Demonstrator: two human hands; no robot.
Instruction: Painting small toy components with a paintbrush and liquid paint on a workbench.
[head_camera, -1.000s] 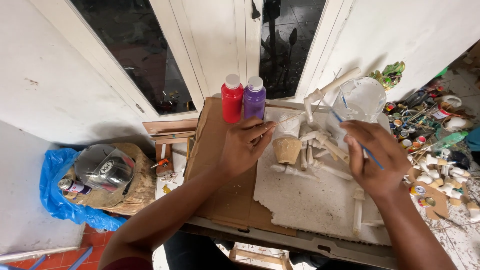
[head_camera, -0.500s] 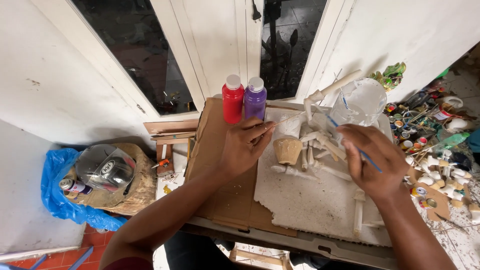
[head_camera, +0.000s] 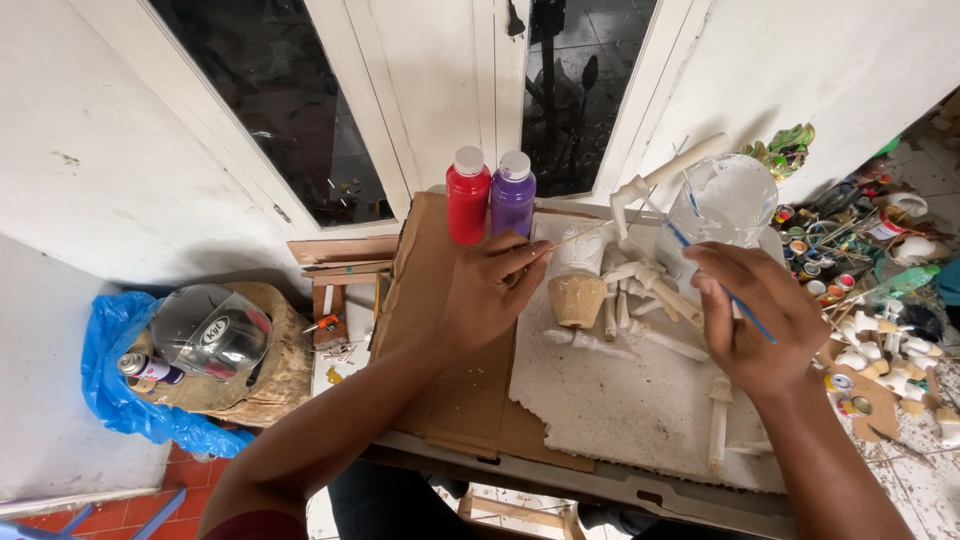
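The small tan cup (head_camera: 578, 298) stands upright on the white foam sheet (head_camera: 640, 410), just in front of the red paint bottle (head_camera: 467, 208) and purple paint bottle (head_camera: 513, 193). The left hand (head_camera: 490, 290) pinches a thin stick (head_camera: 580, 236) between thumb and fingers, directly left of the cup. The right hand (head_camera: 752, 318), right of the cup, grips a blue-handled brush (head_camera: 715, 280) whose upper end reaches into the clear plastic cup (head_camera: 728, 200). White-coated figure parts (head_camera: 650, 290) lie between the tan cup and the right hand. Judged step: loading or rinsing the brush during painting. The next move would call for a steady stick hold and a controlled brush approach to the piece.
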